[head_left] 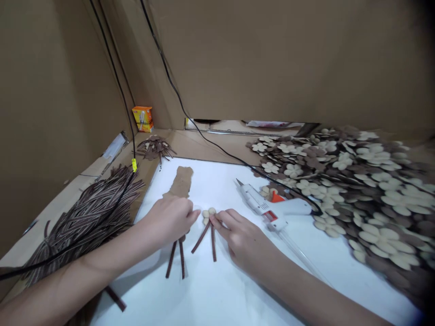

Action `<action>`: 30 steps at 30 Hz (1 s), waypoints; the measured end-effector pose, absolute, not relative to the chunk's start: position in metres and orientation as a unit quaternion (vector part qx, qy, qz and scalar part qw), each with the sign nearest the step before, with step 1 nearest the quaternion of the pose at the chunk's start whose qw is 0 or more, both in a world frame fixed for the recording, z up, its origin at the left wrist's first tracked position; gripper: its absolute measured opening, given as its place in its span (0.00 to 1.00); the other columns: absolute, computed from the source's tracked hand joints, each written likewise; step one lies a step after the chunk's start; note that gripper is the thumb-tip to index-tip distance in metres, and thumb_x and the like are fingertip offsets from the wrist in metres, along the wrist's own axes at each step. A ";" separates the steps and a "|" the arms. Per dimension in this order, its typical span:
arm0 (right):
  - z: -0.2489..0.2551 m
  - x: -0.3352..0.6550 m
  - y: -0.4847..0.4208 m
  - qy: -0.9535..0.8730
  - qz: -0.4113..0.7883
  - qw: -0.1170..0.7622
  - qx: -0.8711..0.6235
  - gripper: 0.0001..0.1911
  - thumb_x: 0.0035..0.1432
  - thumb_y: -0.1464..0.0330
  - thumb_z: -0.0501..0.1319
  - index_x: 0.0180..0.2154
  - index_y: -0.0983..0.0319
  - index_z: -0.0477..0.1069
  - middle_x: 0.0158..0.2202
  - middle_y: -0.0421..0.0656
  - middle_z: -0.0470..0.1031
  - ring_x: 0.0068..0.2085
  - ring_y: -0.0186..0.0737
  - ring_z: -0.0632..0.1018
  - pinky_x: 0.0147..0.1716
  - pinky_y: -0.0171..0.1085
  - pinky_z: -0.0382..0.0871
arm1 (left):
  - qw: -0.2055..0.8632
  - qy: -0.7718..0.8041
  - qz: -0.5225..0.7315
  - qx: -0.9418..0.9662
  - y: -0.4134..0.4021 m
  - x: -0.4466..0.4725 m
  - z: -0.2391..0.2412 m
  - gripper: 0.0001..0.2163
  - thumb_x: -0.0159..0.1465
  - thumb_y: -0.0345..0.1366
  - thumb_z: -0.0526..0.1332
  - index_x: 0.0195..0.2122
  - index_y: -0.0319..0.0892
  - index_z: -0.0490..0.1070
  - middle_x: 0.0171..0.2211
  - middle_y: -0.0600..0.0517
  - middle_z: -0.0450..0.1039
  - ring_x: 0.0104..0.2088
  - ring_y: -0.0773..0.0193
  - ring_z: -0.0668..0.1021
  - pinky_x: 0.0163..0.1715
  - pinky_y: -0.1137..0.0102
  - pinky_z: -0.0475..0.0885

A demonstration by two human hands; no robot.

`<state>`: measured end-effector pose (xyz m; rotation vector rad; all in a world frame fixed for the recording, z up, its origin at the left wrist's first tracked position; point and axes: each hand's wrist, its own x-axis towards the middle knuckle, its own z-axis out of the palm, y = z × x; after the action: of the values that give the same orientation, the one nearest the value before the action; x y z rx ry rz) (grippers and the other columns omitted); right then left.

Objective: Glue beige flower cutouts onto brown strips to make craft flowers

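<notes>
In the middle of the white board (136,276), my right hand (243,237) pinches a small cream felt flower (205,214) with two brown striped ribbon tails (213,242) hanging toward me. My left hand (173,219) is just left of the flower, fingers curled and thumb pressed against them; whatever is between them is hidden. Two more ribbon tails (182,260) show below my left hand, their upper ends covered by it. Behind that hand lies a torn strip of brown cardboard (182,181), partly hidden.
A white glue gun (268,206) with a clear glue stick lies right of my hands, its black cord running up left. Cream and brown felt flowers (384,194) pile up at right. Cut ribbons (98,208) heap at left. A small orange box (143,118) stands in the back corner.
</notes>
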<state>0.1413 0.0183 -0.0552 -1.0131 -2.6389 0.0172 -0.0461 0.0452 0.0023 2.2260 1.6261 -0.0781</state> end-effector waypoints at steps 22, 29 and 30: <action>-0.045 0.151 0.019 -0.815 0.285 0.200 -0.464 0.23 0.51 0.78 0.51 0.46 0.59 0.72 0.40 0.47 0.67 0.44 0.44 0.68 0.45 0.43 0.64 | 0.430 0.549 0.221 0.682 0.064 -0.027 -0.055 0.10 0.51 0.39 0.61 0.31 0.42 0.63 0.22 0.57 0.69 0.21 0.68 0.71 0.19 0.76 0.60; -0.034 0.157 0.034 -0.626 0.446 0.387 -0.509 0.14 0.50 0.63 0.59 0.39 0.60 0.71 0.43 0.46 0.67 0.40 0.41 0.73 0.41 0.42 0.67 | 0.521 0.478 0.347 0.616 0.058 -0.020 -0.046 0.12 0.51 0.38 0.63 0.32 0.41 0.62 0.23 0.57 0.66 0.24 0.69 0.71 0.24 0.76 0.64; -0.031 0.158 0.037 -0.586 0.487 0.400 -0.510 0.18 0.48 0.61 0.61 0.42 0.60 0.69 0.42 0.46 0.67 0.37 0.40 0.74 0.39 0.40 0.68 | 0.516 0.471 0.356 0.620 0.056 -0.019 -0.040 0.11 0.52 0.38 0.62 0.32 0.41 0.62 0.23 0.57 0.66 0.24 0.69 0.71 0.25 0.76 0.64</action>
<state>0.1577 0.0374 -0.0310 -1.2891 -1.4822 1.2322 -0.0187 0.0556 -0.0403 1.4899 1.1314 0.8549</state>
